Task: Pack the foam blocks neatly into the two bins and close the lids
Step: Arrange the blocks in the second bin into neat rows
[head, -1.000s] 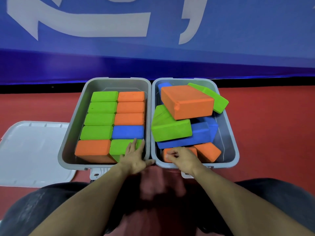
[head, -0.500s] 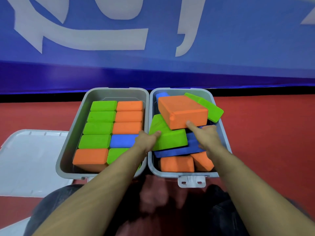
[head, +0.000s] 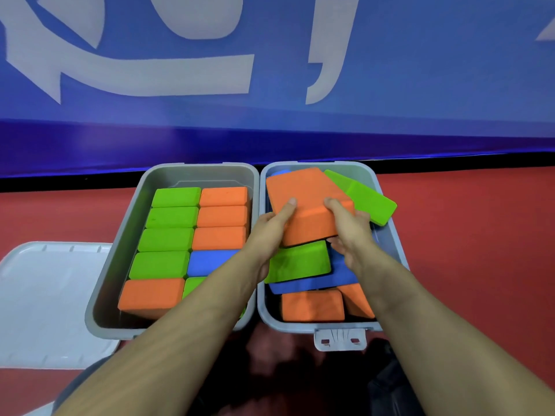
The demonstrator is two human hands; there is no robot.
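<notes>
- Gripping a large orange block (head: 303,202), both hands curl round its near end: left hand (head: 270,232), right hand (head: 348,232).
- Block sits tilted atop the jumbled pile in the right bin (head: 390,244).
- Left bin (head: 120,235) holds neat rows.

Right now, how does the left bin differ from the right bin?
In the left bin the blocks lie flat in two tidy columns; in the right bin they are heaped and tilted. No hand holds a block in the left bin, while the left hand and right hand grip the top orange block in the right. Both are grey, open and lidless.
</notes>
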